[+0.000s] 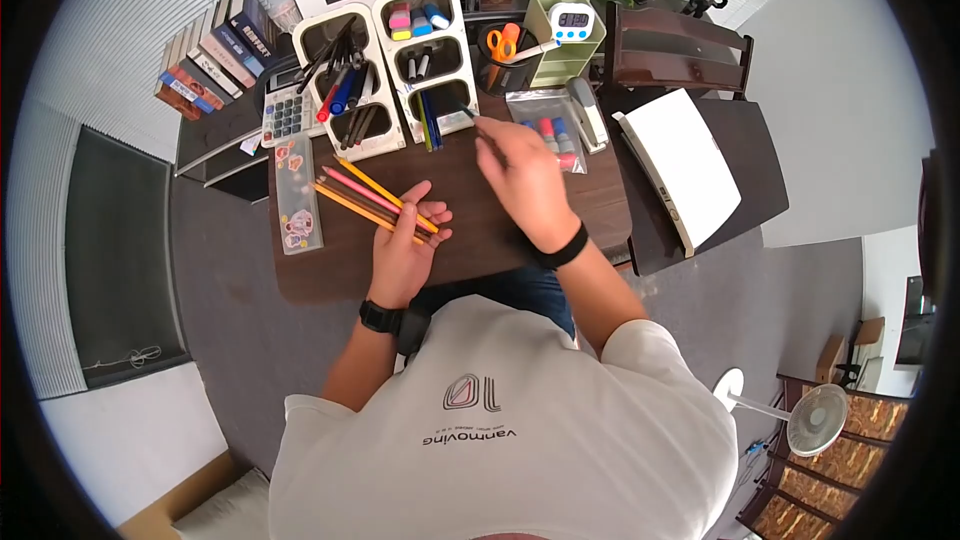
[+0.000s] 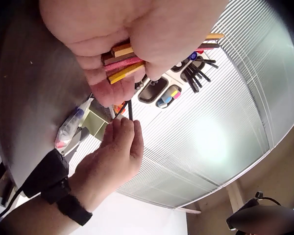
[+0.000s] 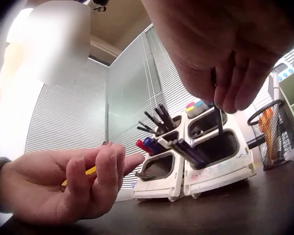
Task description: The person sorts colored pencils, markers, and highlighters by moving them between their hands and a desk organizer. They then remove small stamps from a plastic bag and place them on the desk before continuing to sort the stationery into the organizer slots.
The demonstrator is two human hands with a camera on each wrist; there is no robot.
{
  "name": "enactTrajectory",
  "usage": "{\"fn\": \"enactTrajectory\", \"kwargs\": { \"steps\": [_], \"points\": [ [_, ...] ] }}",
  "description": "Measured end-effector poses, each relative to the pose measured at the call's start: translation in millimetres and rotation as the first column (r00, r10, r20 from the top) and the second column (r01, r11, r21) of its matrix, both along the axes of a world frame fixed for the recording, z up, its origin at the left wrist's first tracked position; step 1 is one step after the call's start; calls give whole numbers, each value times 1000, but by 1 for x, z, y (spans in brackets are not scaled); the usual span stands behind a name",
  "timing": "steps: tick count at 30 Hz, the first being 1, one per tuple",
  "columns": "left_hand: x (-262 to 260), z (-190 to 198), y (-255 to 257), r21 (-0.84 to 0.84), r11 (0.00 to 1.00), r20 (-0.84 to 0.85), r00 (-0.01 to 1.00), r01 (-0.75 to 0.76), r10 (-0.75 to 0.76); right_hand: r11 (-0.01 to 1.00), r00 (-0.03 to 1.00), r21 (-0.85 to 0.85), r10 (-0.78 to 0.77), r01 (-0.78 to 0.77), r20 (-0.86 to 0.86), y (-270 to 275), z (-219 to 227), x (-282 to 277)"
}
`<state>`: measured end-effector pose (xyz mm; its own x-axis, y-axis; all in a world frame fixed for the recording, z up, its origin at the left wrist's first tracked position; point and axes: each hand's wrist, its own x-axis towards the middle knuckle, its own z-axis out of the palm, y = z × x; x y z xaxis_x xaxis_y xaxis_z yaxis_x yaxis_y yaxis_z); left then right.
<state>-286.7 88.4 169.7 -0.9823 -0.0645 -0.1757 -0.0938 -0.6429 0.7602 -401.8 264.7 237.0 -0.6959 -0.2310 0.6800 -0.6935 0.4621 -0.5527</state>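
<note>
Several coloured pencils [image 1: 372, 190], yellow, pink, brown and orange, lie across my left hand [image 1: 400, 260], held under the thumb with tips pointing toward the organizer. My right hand [image 1: 530, 180] pinches a thin dark stick [image 3: 219, 120], pencil-like, over the front compartment of the right white desk organizer [image 1: 455, 124]. Its lower end reaches into that opening in the right wrist view; its upper part is hidden by my fingers. Blue and yellow-green pencils [image 1: 430, 120] lean in the same compartment. The left white organizer [image 1: 384, 149] holds black pens, markers and dark sticks.
A sticker-covered pencil case [image 1: 296, 200] and a calculator [image 1: 287, 117] are at the left. Behind my right hand are a mesh cup [image 1: 490, 78] with orange scissors, a green holder with a timer [image 1: 572, 22], a clear bag [image 1: 545, 112] and a stapler [image 1: 588, 115].
</note>
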Motion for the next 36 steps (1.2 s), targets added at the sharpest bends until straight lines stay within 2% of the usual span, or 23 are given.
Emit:
{"fn": "enactTrajectory", "kwargs": {
  "steps": [3,5,6,12,16,18,19,21,23,25,27,28,30,31,33,35,36],
  "points": [
    [2,1,-1,42,999,12,1000,-14,13,998,999,30,47,-47,14,-19,-10,-8],
    [3,2,-1,80,997,-1,1000,-20,20,993,986,74,81,-92,148,-27,-12,-10],
    [4,2,-2,79,997,-5,1000,-20,20,991,986,92,82,-96,148,-30,-12,-11],
    [2,-2,-2,115,993,-14,1000,-21,23,986,967,53,143,-157,211,-34,-17,-11],
    [1,-4,-1,131,991,-54,998,-23,31,985,977,130,83,-109,195,-26,-5,3],
    [2,-4,0,151,988,-77,996,-38,50,995,973,27,90,-98,213,-18,-2,18],
    [1,-6,0,156,985,-66,995,-69,80,991,967,32,117,-127,224,-16,2,30],
    [1,-8,2,123,991,-134,989,-47,64,946,808,-41,297,-322,509,-13,9,58],
    [-1,-9,2,127,990,-130,989,-57,73,943,813,-53,312,-330,491,-16,-11,70],
    [-2,-9,4,15,1000,-148,989,-18,20,945,825,-61,310,-321,473,-15,-25,71],
    [0,-11,4,10,1000,-154,988,2,0,957,921,-101,290,-273,262,-14,-30,68],
    [0,-9,4,40,999,-161,987,5,1,959,923,-104,282,-263,264,-12,-28,69],
    [1,-2,9,93,995,-134,990,-28,40,946,884,-262,282,-192,373,-3,-15,68],
    [2,-3,8,93,996,-134,991,-12,24,949,889,-261,268,-177,372,4,-10,66],
    [4,-8,-1,84,996,-109,994,3,6,852,878,-475,385,-219,285,20,3,58],
    [0,-2,3,76,997,-113,993,-25,34,883,942,-436,278,-175,187,32,14,49],
    [0,-5,-1,132,991,-125,992,18,-2,930,972,-340,194,-139,136,35,20,43]
  ]
}}
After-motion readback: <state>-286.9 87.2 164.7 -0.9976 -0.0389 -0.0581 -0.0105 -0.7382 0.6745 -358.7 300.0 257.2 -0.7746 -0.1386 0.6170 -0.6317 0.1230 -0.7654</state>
